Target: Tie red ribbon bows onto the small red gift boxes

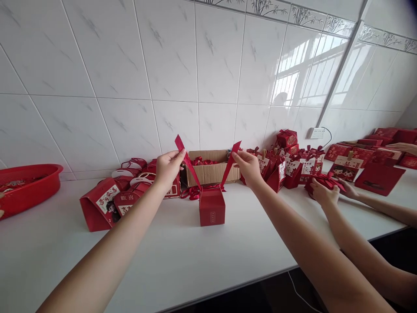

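Observation:
A small red gift box [212, 208] stands on the white table [182, 261] in front of me. A red ribbon [192, 171] runs from the box top up in two strands. My left hand [167, 166] pinches the left strand's end, raised above and left of the box. My right hand [249, 166] pinches the right strand's end, above and right of the box. Both strands are pulled taut and apart.
A cardboard box [213, 169] of ribbons sits against the tiled wall. Flat red bags [104, 204] lie at left, a red basket [28, 184] far left. Tied red boxes [293, 163] crowd the right, where another person's hands [322, 193] hold one.

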The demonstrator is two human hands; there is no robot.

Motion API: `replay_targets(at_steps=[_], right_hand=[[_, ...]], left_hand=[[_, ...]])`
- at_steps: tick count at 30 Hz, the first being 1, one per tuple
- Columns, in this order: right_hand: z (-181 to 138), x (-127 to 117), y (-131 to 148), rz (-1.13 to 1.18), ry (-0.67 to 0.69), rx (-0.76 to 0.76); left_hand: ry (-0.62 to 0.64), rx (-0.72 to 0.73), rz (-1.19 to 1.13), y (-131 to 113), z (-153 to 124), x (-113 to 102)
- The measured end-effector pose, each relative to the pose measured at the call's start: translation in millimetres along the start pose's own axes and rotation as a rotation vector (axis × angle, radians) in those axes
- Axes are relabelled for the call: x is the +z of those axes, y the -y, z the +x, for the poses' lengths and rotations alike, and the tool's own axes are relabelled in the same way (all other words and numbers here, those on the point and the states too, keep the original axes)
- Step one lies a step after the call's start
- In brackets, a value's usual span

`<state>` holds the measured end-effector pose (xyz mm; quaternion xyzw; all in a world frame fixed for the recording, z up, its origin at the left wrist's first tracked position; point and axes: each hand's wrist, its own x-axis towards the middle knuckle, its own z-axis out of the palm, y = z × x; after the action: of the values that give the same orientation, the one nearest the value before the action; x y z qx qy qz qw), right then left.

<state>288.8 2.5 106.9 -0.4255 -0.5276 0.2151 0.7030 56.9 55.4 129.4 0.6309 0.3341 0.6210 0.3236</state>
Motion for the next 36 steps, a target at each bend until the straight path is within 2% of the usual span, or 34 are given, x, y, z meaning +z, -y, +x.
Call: replay_targets(at_steps=[4,10,18,26,31,36], right_hand=[[3,3,10,-0.004,0.022,-0.043],[3,6,15,0.053,0.039,-0.028],[4,4,18,0.086,0.021,0.030],[6,4,18,0.078,0.032,0.022],[7,7,18,0.106,0.044,0.026],[8,5,18,0.127,0.041,0.044]], left_hand=[[0.059,-0.012,-0.029,-8,2,4],[0.075,-0.060,-0.134,-12,2,16],[0.040,0.041,-0.182,-9,-1,25],[0.072,0.067,-0.226,-10,0,31],[0.031,0.054,-0.278,-7,2,31],[0.061,0.121,-0.203,-7,-1,26]])
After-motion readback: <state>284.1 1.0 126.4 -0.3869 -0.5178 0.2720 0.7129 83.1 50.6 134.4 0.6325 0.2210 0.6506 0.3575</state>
